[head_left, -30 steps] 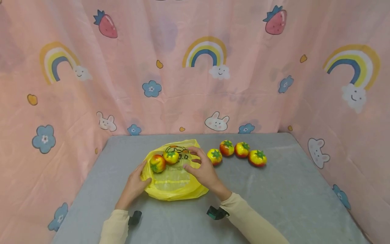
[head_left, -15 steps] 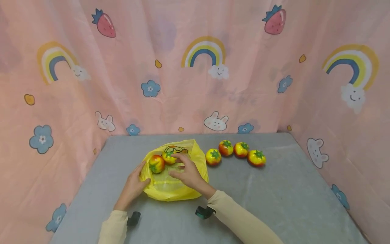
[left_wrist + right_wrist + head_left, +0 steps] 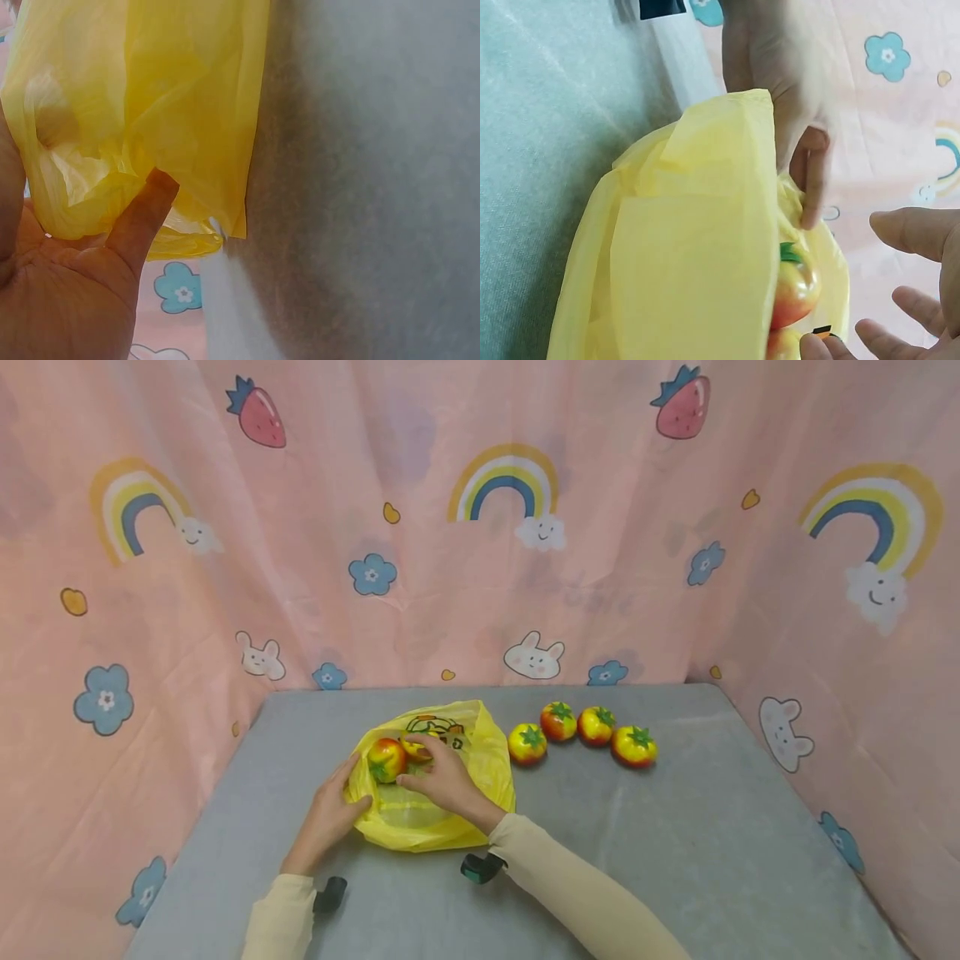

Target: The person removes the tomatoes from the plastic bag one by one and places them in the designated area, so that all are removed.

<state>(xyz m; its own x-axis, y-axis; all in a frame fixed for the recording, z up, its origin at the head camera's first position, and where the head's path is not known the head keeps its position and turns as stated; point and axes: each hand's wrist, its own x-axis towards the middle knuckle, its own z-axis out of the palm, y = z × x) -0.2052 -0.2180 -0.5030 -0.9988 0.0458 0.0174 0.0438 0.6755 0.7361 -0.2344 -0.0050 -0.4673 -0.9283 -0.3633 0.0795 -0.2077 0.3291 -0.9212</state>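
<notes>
A yellow plastic bag lies on the grey table, its mouth spread. My left hand grips the bag's left edge, thumb on one side of the film and fingers partly hidden behind. Inside the mouth sit two glossy red-and-yellow tomatoes with green leafy tops. The left tomato shows well; the second tomato is partly covered by my right hand. In the right wrist view, that hand's fingers and thumb are spread apart, with the fingertips near the lower tomato.
Several more tomatoes stand in a loose row right of the bag. A dark wrist device sits below the right sleeve, another device by the left. A pink printed curtain encloses the table's back and sides.
My right hand has moved left across the bag's mouth, from its right side to over the second tomato. The left hand has kept its place at the edge.
</notes>
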